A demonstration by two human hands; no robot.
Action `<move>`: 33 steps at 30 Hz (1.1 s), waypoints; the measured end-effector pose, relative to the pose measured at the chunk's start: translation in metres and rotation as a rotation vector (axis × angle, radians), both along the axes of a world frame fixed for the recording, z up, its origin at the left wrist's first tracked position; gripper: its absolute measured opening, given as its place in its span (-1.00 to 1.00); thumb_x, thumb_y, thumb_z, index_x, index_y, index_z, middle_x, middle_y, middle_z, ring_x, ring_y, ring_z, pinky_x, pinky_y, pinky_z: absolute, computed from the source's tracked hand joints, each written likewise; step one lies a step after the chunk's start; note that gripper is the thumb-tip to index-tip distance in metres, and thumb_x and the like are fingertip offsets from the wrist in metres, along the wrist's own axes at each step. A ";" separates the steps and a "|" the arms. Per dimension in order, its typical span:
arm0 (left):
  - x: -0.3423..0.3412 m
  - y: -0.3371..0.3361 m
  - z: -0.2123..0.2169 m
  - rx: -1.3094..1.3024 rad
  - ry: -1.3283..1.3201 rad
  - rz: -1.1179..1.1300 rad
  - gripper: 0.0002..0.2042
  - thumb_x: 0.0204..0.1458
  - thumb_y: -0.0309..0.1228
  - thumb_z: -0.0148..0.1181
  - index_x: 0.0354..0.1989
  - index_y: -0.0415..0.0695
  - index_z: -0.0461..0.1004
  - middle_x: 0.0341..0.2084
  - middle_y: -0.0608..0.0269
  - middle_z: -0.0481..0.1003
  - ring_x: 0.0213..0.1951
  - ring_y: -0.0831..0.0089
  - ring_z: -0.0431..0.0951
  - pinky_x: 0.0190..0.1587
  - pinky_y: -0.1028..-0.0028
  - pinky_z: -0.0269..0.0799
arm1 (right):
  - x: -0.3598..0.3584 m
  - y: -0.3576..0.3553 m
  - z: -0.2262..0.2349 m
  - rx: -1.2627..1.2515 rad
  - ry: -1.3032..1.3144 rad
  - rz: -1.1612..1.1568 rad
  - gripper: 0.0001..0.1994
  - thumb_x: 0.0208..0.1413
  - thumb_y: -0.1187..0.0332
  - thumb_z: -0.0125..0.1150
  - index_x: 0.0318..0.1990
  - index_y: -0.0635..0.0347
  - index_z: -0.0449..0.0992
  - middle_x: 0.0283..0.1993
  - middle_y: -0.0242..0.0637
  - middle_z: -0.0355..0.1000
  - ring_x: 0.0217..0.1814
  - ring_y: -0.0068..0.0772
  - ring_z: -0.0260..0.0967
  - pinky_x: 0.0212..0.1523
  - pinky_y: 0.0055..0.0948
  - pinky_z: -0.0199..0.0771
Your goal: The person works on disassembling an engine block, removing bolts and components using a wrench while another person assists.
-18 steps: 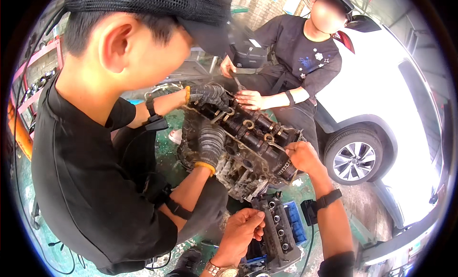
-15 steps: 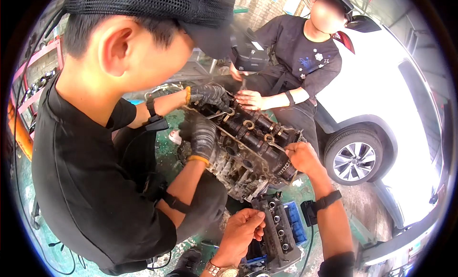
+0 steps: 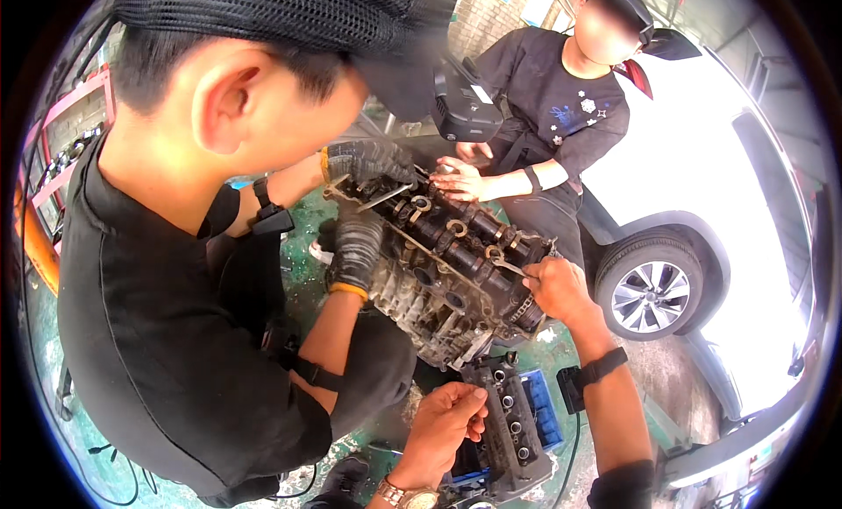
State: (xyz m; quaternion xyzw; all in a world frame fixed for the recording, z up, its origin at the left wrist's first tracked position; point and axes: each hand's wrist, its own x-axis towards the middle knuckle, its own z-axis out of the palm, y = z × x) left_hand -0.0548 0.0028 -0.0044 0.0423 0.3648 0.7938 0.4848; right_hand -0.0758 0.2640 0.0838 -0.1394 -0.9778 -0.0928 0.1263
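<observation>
A: 3 people crowd 1 cylinder head (image 3: pixel 456 263), which sits tilted between them, propped over a dark valve cover (image 3: pixel 513 421) and a blue crate (image 3: pixel 544 408) on the green floor. The wearer's right hand (image 3: pixel 554 285) is at its near right end, fingers pinched around a slim metal tool (image 3: pixel 507 265) whose tip rests among the camshaft bearing caps.

B: And the left hand (image 3: pixel 449 421)?

A: Low in the picture, curled into a loose fist above the valve cover. Whether it holds anything, I cannot tell.

B: What might go wrong?

A: My guess is a slip. The tool is thin and the casting looks oily; if the tip skids, the knuckles meet sharp metal, or the gloved hand (image 3: pixel 355 246) of the co-worker in black, who is gripping the head's near side. A second risk: the head is leaning, so uneven pushing could roll it toward the person's legs.

B: The right arm's pose?

A: Forearm rising from the lower edge, wrist bent slightly inward, a black wristband (image 3: pixel 596 373) below it. The far person's bare hands (image 3: pixel 460 180) rest on the head's other end.
</observation>
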 end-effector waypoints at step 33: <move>-0.001 -0.001 0.003 0.001 -0.029 0.009 -0.81 0.10 -0.33 0.17 -0.34 -0.22 0.43 -0.57 0.31 0.44 -0.60 0.59 0.42 -0.58 0.61 0.34 | -0.009 -0.036 -0.013 0.100 0.052 -0.255 -0.91 -0.02 0.33 0.15 -0.45 0.06 0.55 -0.34 -0.17 0.45 -0.22 -0.12 0.44 -0.22 -0.18 0.44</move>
